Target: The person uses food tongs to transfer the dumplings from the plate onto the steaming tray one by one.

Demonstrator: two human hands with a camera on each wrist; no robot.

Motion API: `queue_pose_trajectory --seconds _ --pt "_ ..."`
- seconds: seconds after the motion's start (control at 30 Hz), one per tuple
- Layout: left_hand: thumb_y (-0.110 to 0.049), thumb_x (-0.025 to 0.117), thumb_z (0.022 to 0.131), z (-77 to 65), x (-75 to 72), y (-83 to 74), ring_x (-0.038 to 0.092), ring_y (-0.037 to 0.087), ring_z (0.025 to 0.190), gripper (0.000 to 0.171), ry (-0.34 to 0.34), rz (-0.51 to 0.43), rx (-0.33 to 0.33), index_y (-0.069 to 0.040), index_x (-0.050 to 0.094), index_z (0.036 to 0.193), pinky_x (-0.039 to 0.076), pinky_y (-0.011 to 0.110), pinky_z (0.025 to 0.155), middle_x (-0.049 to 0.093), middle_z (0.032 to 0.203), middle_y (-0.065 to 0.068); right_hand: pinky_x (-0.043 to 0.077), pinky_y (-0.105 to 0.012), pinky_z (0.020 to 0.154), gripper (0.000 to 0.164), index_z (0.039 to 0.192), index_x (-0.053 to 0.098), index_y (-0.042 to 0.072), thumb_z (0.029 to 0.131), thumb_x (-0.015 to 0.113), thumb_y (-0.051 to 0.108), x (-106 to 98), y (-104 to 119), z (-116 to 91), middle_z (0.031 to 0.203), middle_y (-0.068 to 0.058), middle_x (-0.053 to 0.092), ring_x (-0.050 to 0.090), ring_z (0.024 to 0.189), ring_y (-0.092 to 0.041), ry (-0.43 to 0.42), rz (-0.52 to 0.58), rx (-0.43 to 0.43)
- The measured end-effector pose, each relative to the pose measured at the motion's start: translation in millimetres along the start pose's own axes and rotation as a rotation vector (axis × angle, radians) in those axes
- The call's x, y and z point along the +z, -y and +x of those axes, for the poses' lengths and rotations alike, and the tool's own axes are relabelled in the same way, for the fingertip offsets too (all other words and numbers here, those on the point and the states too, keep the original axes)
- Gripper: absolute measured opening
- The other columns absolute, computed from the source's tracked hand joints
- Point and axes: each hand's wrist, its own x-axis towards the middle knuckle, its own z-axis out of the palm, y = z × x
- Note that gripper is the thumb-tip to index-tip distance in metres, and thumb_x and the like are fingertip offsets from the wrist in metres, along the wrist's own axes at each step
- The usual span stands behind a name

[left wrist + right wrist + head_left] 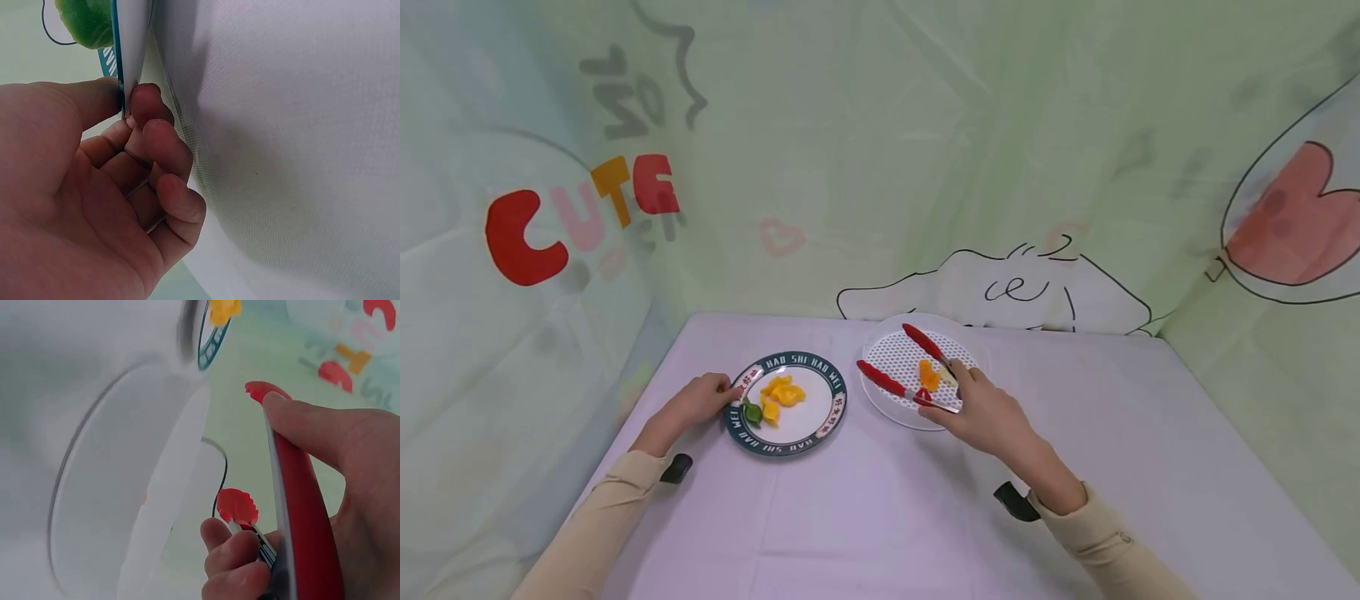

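Observation:
My left hand [697, 400] pinches the left rim of a round plate [808, 421], white with a dark teal lettered border. In the left wrist view, the thumb lies over the rim and the curled fingers are beneath it. On the plate sit several yellow pieces [786, 393] and a green one [752, 412]. My right hand [992, 421] grips red-tipped tongs [883, 379], their arms spread apart over a white perforated tray [887, 350]. Between the arms an orange piece [928, 375] shows on the tray, with a pale piece [948, 377] and a small red one [923, 395] beside it.
A pale lilac cloth covers the table [865, 517]. Printed fabric [820, 167] hangs behind and at both sides, meeting the table's far edge just behind the tray. The plate and tray stand side by side, close together.

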Motion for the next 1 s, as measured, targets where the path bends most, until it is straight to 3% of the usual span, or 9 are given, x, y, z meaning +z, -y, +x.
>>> queue_pose_trajectory --seconds 0.23,0.43,0.7,1.0 --pt "-0.028 0.054 0.104 1.6 0.2 0.8 0.051 0.021 0.074 0.029 -0.005 -0.002 -0.001 -0.003 0.056 0.089 0.039 0.029 0.066 0.051 0.076 0.007 0.059 -0.046 0.075 0.096 0.152 0.038 0.009 0.08 0.075 0.059 23.5 37.3 1.0 0.144 -0.02 0.052 0.064 0.111 -0.036 0.026 0.003 -0.077" --pt "-0.029 0.054 0.104 2.4 0.4 1.9 0.051 0.02 0.075 0.03 -0.004 -0.005 -0.004 -0.003 0.056 0.09 0.039 0.029 0.066 0.051 0.076 0.007 0.06 -0.042 0.073 0.089 0.149 0.045 0.014 0.078 0.078 0.056 46.2 59.0 6.5 0.138 -0.017 0.059 0.065 0.107 -0.03 0.07 -0.017 -0.139" --pt "-0.029 0.054 0.104 1.3 -0.8 0.3 0.052 0.021 0.075 0.029 -0.008 -0.002 -0.012 -0.003 0.056 0.091 0.039 0.029 0.066 0.052 0.076 0.007 0.051 -0.03 0.062 0.068 0.139 0.055 0.017 0.084 0.077 0.049 62.3 76.1 17.3 0.118 -0.008 0.067 0.058 0.081 -0.018 0.105 -0.005 -0.202" --pt "-0.028 0.054 0.104 1.7 0.7 0.7 0.051 0.02 0.074 0.029 -0.005 -0.005 -0.007 -0.002 0.056 0.09 0.039 0.029 0.065 0.052 0.076 0.008 0.049 -0.028 0.062 0.057 0.134 0.06 0.019 0.086 0.076 0.045 71.0 83.0 25.5 0.111 -0.005 0.069 0.058 0.085 -0.016 0.129 -0.021 -0.244"
